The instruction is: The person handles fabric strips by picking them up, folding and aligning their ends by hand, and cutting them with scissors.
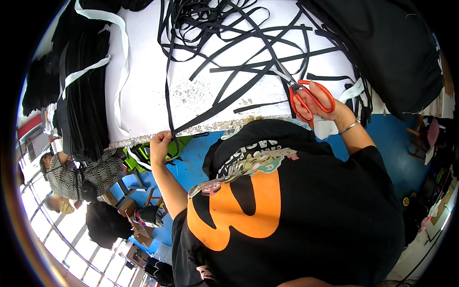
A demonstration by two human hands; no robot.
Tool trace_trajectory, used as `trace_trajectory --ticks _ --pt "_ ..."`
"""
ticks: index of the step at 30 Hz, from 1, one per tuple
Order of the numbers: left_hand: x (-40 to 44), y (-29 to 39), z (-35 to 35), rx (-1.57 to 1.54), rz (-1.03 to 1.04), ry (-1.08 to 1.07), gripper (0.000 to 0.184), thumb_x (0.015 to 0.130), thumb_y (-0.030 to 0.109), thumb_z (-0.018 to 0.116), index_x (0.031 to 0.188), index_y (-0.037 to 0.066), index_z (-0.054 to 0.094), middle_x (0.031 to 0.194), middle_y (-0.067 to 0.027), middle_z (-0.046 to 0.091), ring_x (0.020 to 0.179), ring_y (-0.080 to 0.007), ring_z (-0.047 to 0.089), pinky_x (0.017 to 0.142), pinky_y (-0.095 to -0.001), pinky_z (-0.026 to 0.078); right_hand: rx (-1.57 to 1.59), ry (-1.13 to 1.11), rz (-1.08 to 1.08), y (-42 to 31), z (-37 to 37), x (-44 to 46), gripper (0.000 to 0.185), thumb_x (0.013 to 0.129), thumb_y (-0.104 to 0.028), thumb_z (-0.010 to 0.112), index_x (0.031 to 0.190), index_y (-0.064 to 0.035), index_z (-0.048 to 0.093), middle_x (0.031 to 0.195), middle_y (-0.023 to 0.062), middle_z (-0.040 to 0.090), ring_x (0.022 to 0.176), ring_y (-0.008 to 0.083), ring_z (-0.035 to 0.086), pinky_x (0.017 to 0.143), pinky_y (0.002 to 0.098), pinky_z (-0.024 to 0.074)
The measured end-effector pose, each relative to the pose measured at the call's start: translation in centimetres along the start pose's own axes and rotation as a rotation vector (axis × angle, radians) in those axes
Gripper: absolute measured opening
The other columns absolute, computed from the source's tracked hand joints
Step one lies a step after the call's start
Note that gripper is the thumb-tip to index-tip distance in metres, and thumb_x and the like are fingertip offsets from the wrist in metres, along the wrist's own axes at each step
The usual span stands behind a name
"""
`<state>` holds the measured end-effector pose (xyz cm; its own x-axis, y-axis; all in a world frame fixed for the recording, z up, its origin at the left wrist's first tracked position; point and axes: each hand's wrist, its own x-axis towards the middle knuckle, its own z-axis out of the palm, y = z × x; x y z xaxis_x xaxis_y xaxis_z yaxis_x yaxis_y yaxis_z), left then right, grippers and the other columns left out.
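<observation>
My left hand (161, 144) is at the front edge of the white table, thumb and fingers pinched on a black fabric strap (168, 103) that runs down from the pile. A second black strap slants from that spot up to the right. In my right hand (327, 106) are scissors with red handles (330, 95), fingers through the loops. Their metal blades (285, 72) point up and left over the crossing straps, slightly apart. Whether the blades touch a strap I cannot tell.
A tangled heap of black straps (201, 21) lies at the table's back. Black strips (86, 95) and a white band (125, 52) hang at left. A large black cloth bundle (382, 48) rests at right. Another person (86, 174) is beyond the table, lower left.
</observation>
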<state>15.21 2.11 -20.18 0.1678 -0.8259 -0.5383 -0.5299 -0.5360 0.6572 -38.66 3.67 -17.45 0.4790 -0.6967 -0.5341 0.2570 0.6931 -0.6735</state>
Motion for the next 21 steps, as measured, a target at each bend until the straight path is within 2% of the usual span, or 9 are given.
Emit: trace_trajectory --ticks 5,7,12,16,18,19,20,21 --pt "-0.1 0.6 -0.1 -0.001 -0.016 0.004 0.015 0.088 0.017 0.064 0.082 0.003 0.065 0.065 0.0098 0.047 0.058 -0.0027 0.036 0.052 -0.0218 0.027 -0.019 0.037 0.007 -0.6 0.7 0.4 0.069 0.086 -0.072 0.039 0.075 -0.0049 0.055 0.058 0.0041 0.047 0.045 0.013 0.043 0.044 0.0221 0.0361" --pt "-0.1 0.6 -0.4 0.033 -0.059 -0.033 0.015 0.088 0.011 0.063 0.089 -0.003 0.066 0.074 0.004 0.058 0.066 -0.0052 0.046 0.061 -0.0216 0.037 -0.008 0.003 -0.013 -0.8 0.8 0.8 0.069 0.086 -0.072 0.038 0.073 -0.006 0.052 0.058 0.0038 0.046 0.046 0.0127 0.042 0.045 0.0222 0.0359" --pt "0.0 0.0 -0.7 0.042 -0.052 -0.043 0.015 0.088 0.011 0.064 0.09 -0.004 0.066 0.074 0.0036 0.058 0.067 -0.0055 0.046 0.061 -0.0217 0.037 0.032 0.036 -0.008 -0.3 0.9 2.2 0.071 0.086 -0.075 0.033 0.072 -0.0078 0.05 0.058 0.0025 0.046 0.049 0.0122 0.044 0.048 0.0235 0.0372" --pt "-0.9 1.4 -0.6 0.027 -0.027 0.013 0.016 0.088 0.012 0.064 0.091 -0.004 0.066 0.075 0.0029 0.059 0.068 -0.0057 0.047 0.062 -0.0217 0.038 0.175 0.023 -0.072 -0.1 1.5 2.9 0.073 0.082 -0.08 0.033 0.08 -0.0087 0.05 0.064 0.0018 0.047 0.055 0.0121 0.046 0.054 0.0227 0.0385" --pt "-1.2 1.5 -0.7 0.007 0.012 0.013 0.015 0.088 0.011 0.064 0.09 -0.004 0.066 0.074 0.0031 0.059 0.067 -0.0056 0.047 0.062 -0.0216 0.037 0.019 0.02 -0.259 0.0 2.3 2.7 0.073 0.08 -0.081 0.032 0.083 -0.0099 0.046 0.065 0.0007 0.046 0.056 0.0113 0.045 0.055 0.0223 0.0381" --pt "-1.6 2.1 -0.6 -0.046 0.017 0.036 0.014 0.088 0.013 0.064 0.088 -0.001 0.066 0.072 0.0058 0.055 0.065 -0.0043 0.043 0.058 -0.021 0.034 -0.058 0.077 -0.295 -0.1 2.9 2.5 0.076 0.081 -0.082 0.026 0.087 -0.0086 0.046 0.069 -0.0006 0.043 0.056 0.0098 0.041 0.054 0.0221 0.0348" --pt "-1.9 2.4 -0.6 -0.101 0.022 0.059 0.014 0.088 0.015 0.064 0.085 0.001 0.066 0.069 0.0084 0.051 0.062 -0.003 0.039 0.055 -0.0205 0.03 -0.06 0.078 -0.302 -0.2 3.0 2.4 0.076 0.081 -0.082 0.026 0.087 -0.0086 0.046 0.069 -0.0006 0.043 0.056 0.0098 0.041 0.054 0.0221 0.0348" --pt "-2.1 2.5 -0.8 -0.108 0.028 0.07 0.012 0.088 0.014 0.064 0.088 0.002 0.067 0.069 0.008 0.053 0.061 -0.0026 0.04 0.055 -0.0198 0.029 -0.067 0.045 -0.347 -0.3 3.1 2.3 0.073 0.079 -0.082 0.032 0.084 -0.0103 0.044 0.067 -0.001 0.043 0.056 0.0095 0.043 0.054 0.0219 0.0362"
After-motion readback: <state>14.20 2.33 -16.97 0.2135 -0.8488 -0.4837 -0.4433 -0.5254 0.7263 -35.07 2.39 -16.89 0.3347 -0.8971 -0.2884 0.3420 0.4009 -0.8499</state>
